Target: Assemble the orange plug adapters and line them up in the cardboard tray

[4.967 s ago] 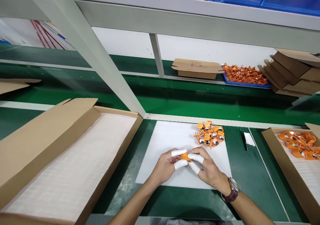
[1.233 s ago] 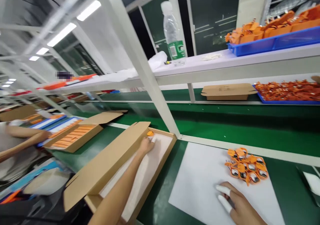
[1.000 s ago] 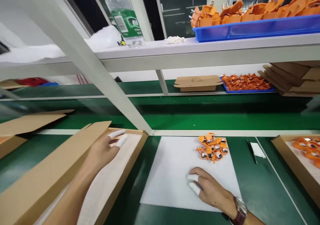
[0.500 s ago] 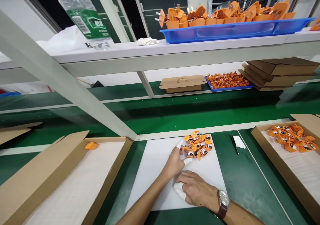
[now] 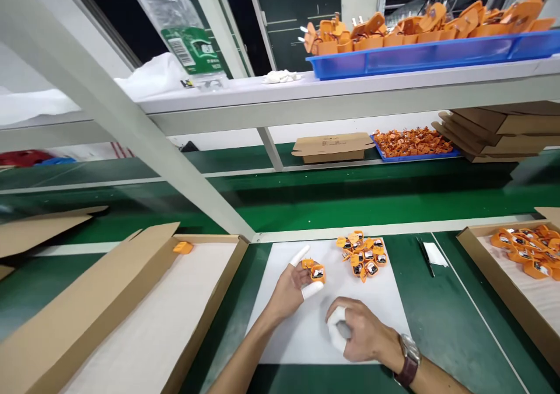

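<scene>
My left hand (image 5: 291, 289) holds an orange piece (image 5: 318, 273) with a dark and white inside, over the white sheet (image 5: 280, 347). White covers sit on its thumb and index finger. To its right, my right hand (image 5: 361, 330) is curled, with thumb and index finger in white covers bent toward each other; whether something small is between them cannot be made out. A watch is on that wrist. A cluster of similar orange pieces (image 5: 363, 255) lies at the sheet's back right, apart from both hands.
An open carton (image 5: 205, 300) at left has one orange part (image 5: 182, 247) at its back. Another carton (image 5: 503, 289) at right holds orange pieces. Black tweezers (image 5: 426, 257) lie near a white slip (image 5: 436, 254). A slanted post (image 5: 175, 175) and blue trays (image 5: 420, 52) are beyond.
My left hand has moved away from the cluster with an orange piece in it. My right hand's thumb and index finger now form a ring. The view has shifted slightly left.
</scene>
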Motion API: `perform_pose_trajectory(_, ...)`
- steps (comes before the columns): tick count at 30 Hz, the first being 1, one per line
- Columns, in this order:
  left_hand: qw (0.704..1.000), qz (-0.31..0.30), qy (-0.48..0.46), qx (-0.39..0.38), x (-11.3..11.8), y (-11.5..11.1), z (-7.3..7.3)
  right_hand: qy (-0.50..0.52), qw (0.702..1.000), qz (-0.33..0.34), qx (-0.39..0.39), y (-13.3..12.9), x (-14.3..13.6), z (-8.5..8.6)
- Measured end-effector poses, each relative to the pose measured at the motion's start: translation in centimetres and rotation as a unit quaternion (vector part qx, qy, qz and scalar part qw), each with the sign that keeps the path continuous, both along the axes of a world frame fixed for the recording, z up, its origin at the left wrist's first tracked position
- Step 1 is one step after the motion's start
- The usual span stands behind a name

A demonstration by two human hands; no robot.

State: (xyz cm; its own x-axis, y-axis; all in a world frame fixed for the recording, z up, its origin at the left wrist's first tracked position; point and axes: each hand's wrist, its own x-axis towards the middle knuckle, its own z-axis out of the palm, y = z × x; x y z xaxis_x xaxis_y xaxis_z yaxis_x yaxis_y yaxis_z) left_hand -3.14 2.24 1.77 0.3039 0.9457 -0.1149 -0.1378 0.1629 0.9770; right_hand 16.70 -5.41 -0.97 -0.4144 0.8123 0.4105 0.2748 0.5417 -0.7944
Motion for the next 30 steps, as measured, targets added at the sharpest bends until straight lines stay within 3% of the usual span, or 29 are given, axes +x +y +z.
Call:
perform_pose_trajectory(4,0.995,-0.033,-0.095,-0.002,-0.7,-0.9,0.5,0.179,0.967,-0.113,-0.141,1.7,0.2,1.4)
perform_pose_trajectory(6,0.989,-0.057,-0.137,-0.02,-0.8,-1.4,0.7,0.218,0.943,-0.129,-0.215,2.7,0.3,1.8)
perform_pose_trajectory(9,0.972,-0.107,-0.195,-0.069,-0.8,-2.3,1.3,0.22,0.932,-0.094,-0.273,3.8,0.2,2.4)
perform_pose_trajectory(12,0.956,-0.147,-0.232,-0.102,-0.4,-3.1,1.7,0.229,0.933,-0.051,-0.275,4.3,-0.1,3.0)
perform_pose_trajectory(17,0.964,-0.182,-0.179,-0.077,-0.4,-3.0,1.8,0.236,0.936,-0.01,-0.259,4.5,-0.5,2.7)
perform_pose_trajectory(20,0.973,-0.202,-0.105,-0.032,-0.7,-2.6,1.8,0.215,0.95,0.021,-0.227,4.6,-0.2,2.2)
perform_pose_trajectory(24,0.984,-0.18,0.006,0.005,-0.6,-2.4,1.3,0.12,0.988,0.021,-0.1,4.8,0.3,2.1)
perform_pose_trajectory(27,0.989,-0.145,0.017,0.007,-0.2,-2.4,0.4,0.056,0.998,0.022,0.025,5.0,0.5,2.2)
perform_pose_trajectory(30,0.992,-0.126,-0.017,0.003,0.0,-2.3,-0.4,0.029,0.994,0.035,0.099,5.0,0.7,2.3)
